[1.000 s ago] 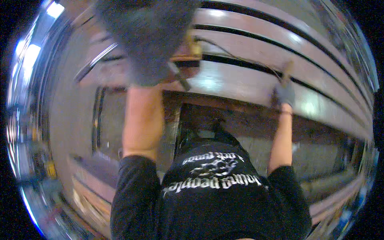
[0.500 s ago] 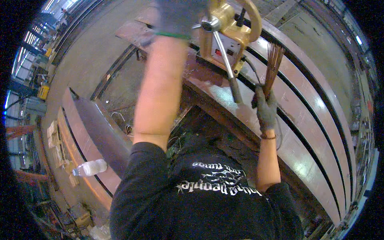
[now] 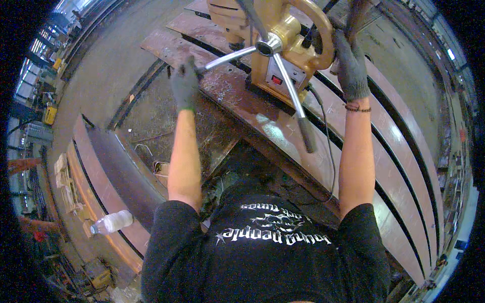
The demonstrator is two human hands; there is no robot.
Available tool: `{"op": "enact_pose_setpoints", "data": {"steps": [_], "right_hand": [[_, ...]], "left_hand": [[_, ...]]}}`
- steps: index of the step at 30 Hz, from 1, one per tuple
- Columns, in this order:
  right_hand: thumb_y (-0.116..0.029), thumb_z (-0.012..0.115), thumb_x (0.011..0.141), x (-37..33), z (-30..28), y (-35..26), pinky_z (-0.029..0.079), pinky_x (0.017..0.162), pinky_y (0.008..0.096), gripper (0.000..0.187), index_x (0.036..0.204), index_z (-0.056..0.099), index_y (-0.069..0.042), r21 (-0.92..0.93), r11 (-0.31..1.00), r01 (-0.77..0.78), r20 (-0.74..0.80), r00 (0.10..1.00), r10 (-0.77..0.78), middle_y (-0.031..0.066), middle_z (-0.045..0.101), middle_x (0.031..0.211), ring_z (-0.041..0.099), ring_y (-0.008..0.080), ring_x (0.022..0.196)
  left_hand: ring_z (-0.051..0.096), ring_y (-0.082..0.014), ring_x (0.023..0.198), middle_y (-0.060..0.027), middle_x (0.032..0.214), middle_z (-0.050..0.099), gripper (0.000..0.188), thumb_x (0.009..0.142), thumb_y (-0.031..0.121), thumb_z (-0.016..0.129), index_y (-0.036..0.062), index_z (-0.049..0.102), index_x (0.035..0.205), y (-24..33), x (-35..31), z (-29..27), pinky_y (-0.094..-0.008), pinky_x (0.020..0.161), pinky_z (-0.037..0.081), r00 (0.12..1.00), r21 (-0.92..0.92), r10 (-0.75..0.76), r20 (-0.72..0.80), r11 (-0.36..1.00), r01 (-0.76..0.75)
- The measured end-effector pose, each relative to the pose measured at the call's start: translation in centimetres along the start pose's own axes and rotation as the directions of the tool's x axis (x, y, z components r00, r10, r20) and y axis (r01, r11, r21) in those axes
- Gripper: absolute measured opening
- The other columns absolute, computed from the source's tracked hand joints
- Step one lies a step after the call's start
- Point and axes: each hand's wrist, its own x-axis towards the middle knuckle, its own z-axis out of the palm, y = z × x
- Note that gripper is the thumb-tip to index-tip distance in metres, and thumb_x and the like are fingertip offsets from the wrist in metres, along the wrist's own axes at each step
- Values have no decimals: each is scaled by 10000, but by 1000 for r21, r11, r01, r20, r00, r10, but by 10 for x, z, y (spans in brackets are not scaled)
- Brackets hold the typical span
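A tan magnetic drill (image 3: 283,76) with a spoked feed handle (image 3: 268,46) stands on the steel beams. My left hand (image 3: 185,87), in a dark grey glove, is closed around the grip end of the feed handle's left spoke. Another spoke, with a black grip (image 3: 306,135), points down toward me. On the drill's right side, my gloved right hand (image 3: 351,68) is closed beside the curved carrying handle (image 3: 326,40). A brown bristle brush (image 3: 360,16) rises from that hand, blurred and partly cut off at the top edge. The drill bit is not visible.
Long brown steel beams (image 3: 389,126) run diagonally under the drill, with dark gaps between them. A black cable (image 3: 328,136) hangs from the drill. At left, more beams (image 3: 108,156) carry a plastic bottle (image 3: 113,222). Wooden pallets (image 3: 65,182) lie beyond.
My left hand has come down from the top of the drill onto a feed spoke, and the feed handle has turned. My right hand has moved up with the brush to the drill's right side.
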Motion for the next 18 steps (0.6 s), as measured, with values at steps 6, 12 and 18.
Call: {"op": "enact_pose_setpoints", "data": {"steps": [6,12,18], "right_hand": [[-450,681,983,5,3,-20,442,529,204,426,1142,713,-57,105,970,-221,248,950,190,9,700,849,602,85,654],[-385,793,903,18,10,-8,498,665,279,398,1122,720,-62,53,976,-211,419,892,169,-3,690,883,618,95,755],[-303,774,876,5,12,-33,511,578,433,238,953,730,-82,144,915,-377,451,848,278,167,647,669,622,305,557]], "left_hand": [[646,-398,670,-195,800,683,357,876,368,789,40,648,868,20,-112,46,-436,625,511,955,157,69,290,981,-118],[591,-375,582,-169,659,599,304,896,287,777,48,599,837,21,-159,78,-438,590,489,992,3,34,121,999,-34],[561,-348,568,-155,650,593,311,909,286,767,43,595,815,41,-188,89,-440,598,492,1000,48,16,3,999,-16]]}}
